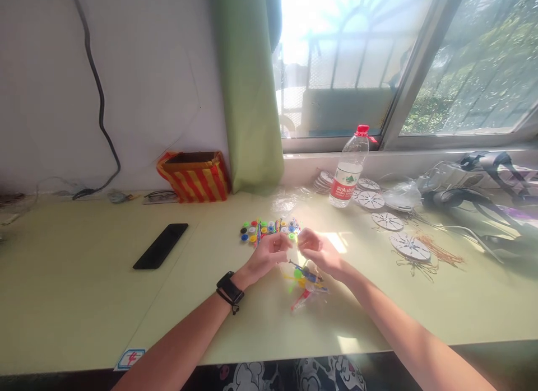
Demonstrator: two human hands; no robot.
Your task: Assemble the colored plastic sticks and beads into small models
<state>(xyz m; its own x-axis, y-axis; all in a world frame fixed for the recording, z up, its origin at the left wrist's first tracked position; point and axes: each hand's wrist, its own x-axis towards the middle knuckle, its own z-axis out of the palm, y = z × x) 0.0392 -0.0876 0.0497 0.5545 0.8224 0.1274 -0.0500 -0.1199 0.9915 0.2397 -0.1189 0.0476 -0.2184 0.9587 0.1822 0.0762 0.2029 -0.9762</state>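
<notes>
My left hand and my right hand face each other just above the table, a small gap between their fingertips. Both are closed in a pinch, and whatever they hold is too small or too hidden to make out. Just beyond the fingers, small round coloured pieces lie in rows with thin striped strips among them, partly covered by my left hand. On the near side, beneath my hands, is a loose heap of coloured plastic pieces in green, yellow, blue and red, some of them long and thin. A black watch is on my left wrist.
Left lies a black phone; behind it stands a red-and-yellow striped box. A clear bottle stands near the window. At right are white patterned discs, brown strings and black straps. Clear plastic film lies by the curtain.
</notes>
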